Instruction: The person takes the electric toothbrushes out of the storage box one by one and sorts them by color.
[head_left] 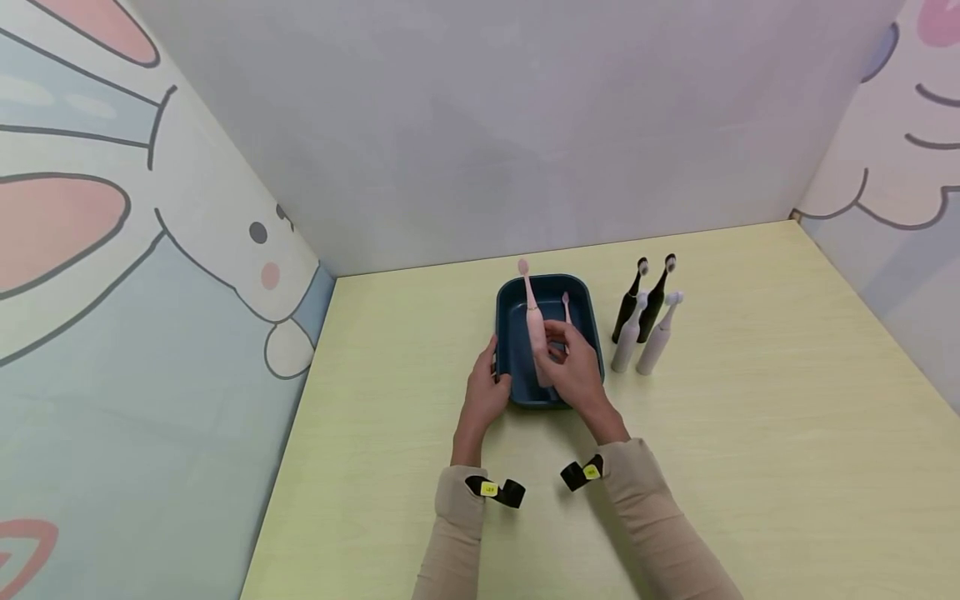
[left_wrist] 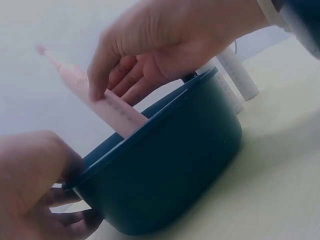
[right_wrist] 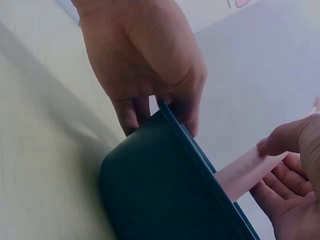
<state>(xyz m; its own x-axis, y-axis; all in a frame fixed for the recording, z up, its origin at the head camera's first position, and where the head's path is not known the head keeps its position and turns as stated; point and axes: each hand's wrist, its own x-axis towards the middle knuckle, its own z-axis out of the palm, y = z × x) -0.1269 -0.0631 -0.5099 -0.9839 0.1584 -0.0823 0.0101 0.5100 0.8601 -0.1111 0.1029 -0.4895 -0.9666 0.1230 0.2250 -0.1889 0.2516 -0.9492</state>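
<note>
A pink electric toothbrush [head_left: 535,327] is pinched between the thumb and fingers of my right hand [head_left: 573,367]. It stands tilted with its brush head up, and its lower end dips below the rim of a dark teal basin [left_wrist: 165,175]. My left hand [head_left: 486,387] grips the basin's left rim, thumb inside and fingers against the outer wall, as the left wrist view shows. Inside the basin, partly hidden behind my right hand, lies a second pink toothbrush [head_left: 566,307].
Right of the basin, two black electric toothbrushes [head_left: 628,312] stand upright behind two pale lavender ones [head_left: 654,346]. All rest on the light wooden table [head_left: 750,433]. A grey wall [head_left: 525,150] rises at the back, with cartoon-printed panels [head_left: 210,250] at both sides.
</note>
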